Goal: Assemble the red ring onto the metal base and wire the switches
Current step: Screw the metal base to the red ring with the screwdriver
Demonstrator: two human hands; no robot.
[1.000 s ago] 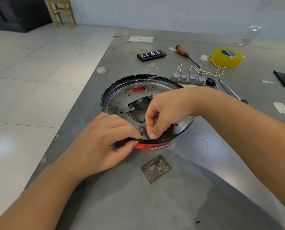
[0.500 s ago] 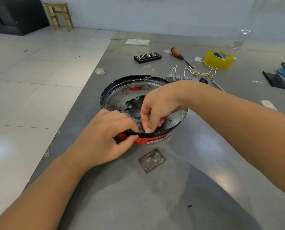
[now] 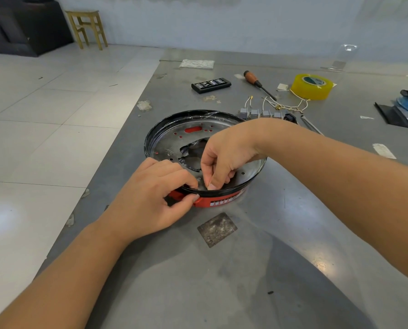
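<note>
A round metal base (image 3: 174,143) with a black rim and a jagged hole in its middle sits on the grey table. The red ring (image 3: 218,201) shows beneath its near edge. My left hand (image 3: 150,198) grips the near rim, thumb on the red ring and fingers curled over the black edge. My right hand (image 3: 224,155) reaches into the base from the right, fingertips pinched down at the inner rim beside my left fingers; what they pinch is hidden. Grey switches (image 3: 261,113) with white wires (image 3: 286,105) lie behind the base.
Behind the base lie a black bit case (image 3: 211,85), a wooden-handled screwdriver (image 3: 257,83), a yellow tape roll (image 3: 312,86) and a metal rod (image 3: 310,124). A square grey patch (image 3: 217,229) lies near the front. Black and blue items (image 3: 402,108) sit far right. The table's left edge drops to tiled floor.
Both hands stay at the near rim of the base. The view has shifted slightly; my right fingers have pressed a little lower at the inner rim.
</note>
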